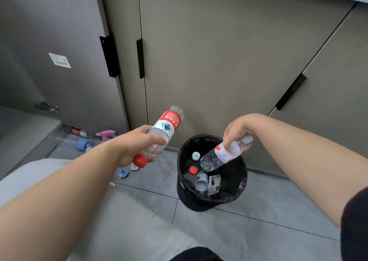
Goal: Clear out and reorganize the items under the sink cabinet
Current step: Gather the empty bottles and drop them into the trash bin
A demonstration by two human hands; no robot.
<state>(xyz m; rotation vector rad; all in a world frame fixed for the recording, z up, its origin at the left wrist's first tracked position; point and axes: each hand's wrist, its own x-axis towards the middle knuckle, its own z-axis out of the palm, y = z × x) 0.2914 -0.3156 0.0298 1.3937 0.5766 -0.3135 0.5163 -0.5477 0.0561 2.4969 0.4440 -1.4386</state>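
Observation:
My left hand [137, 145] grips a clear plastic bottle with a red label and red cap [166, 126], held upside down to the left of the bin. My right hand [236, 133] holds a smaller clear bottle with a white cap [221, 155] by its neck end, tilted over the mouth of the black-lined trash bin [184, 183]. Inside the bin lie several discarded bottles and a white can [201, 182]. The under-sink cabinet door [59, 61] stands open at left.
At the cabinet's foot lie a dark bottle [79, 132], a pink spray trigger [106, 133], a blue cap-like object [82, 145] and small blue and white pieces [123, 173] on the tile. Shut cabinet doors with black handles [140, 58] stand behind the bin. My knee is at lower left.

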